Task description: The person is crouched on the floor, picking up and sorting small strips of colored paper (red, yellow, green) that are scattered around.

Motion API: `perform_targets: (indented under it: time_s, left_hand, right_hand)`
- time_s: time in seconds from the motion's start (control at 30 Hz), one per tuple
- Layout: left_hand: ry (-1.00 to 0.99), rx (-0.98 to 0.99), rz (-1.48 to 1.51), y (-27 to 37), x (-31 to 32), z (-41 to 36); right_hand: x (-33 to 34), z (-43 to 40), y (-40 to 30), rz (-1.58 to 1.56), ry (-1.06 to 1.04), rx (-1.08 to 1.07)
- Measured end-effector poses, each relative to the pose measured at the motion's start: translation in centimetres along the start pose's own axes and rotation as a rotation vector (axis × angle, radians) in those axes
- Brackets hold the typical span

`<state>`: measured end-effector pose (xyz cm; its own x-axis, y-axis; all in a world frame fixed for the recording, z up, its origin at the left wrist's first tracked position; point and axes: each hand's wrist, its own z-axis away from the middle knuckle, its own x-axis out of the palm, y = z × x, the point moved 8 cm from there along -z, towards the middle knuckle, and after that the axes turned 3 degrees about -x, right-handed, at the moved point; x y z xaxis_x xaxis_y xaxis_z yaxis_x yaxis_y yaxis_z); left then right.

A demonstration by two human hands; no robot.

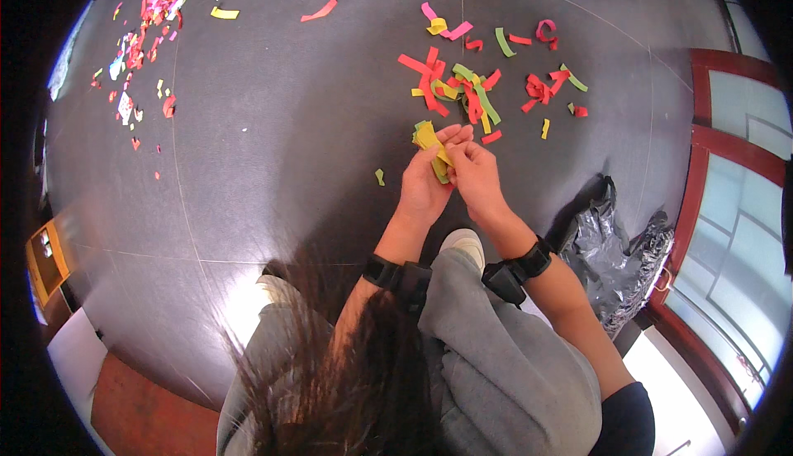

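Observation:
A small bundle of yellow and green paper strips (pixel 429 135) rests in my left hand (pixel 424 184), with the thumb pressed along it. My right hand (pixel 477 171) meets it from the right, its thumb and fingertips pinching the lower end of the same strips. Just beyond my hands, a loose heap of red, green and yellow paper strips (pixel 476 100) lies on the dark tiled floor (pixel 248 202). A smaller cluster of red strips (pixel 538 88) lies to its right. One green scrap (pixel 380 177) is on the floor left of my hands.
Multicoloured paper scraps (pixel 155 10) are scattered at the far left. A black plastic bag (pixel 595 233) lies on the right, beside red-framed glass doors (pixel 737 208). My shoe (pixel 464 246) is just below my hands. A yellow strip (pixel 225 13) and a red strip (pixel 319 10) lie apart.

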<state>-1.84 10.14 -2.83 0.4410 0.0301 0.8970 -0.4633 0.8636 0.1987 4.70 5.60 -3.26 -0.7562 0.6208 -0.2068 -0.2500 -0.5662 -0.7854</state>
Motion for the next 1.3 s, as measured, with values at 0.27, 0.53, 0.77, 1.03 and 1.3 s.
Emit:
perform_targets:
  time_s: [0.27, 0.53, 0.77, 1.03, 1.3]
  left_hand:
    - [0.095, 0.052, -0.168, 0.0, -0.6, -0.2]
    - [0.085, 0.002, -0.13, 0.1, -2.2, 0.0]
    - [0.209, -0.107, -0.385, -0.6, -2.5, 0.5]
    - [0.001, -0.142, -0.339, -1.6, -1.9, 0.3]
    - [0.063, -0.13, -0.331, -0.8, -0.8, 0.4]
  right_hand:
    - [0.6, 0.9, -2.7, 0.317, -0.11, -0.214]
    - [-0.4, 1.6, -6.3, 0.426, -0.119, -0.463]
    - [0.8, 2.0, -10.6, 0.548, -0.271, -0.827]
    - [1.5, 1.7, -10.9, 0.703, -0.343, -0.938]
    - [1.6, 3.3, -11.8, 0.759, -0.313, -1.07]
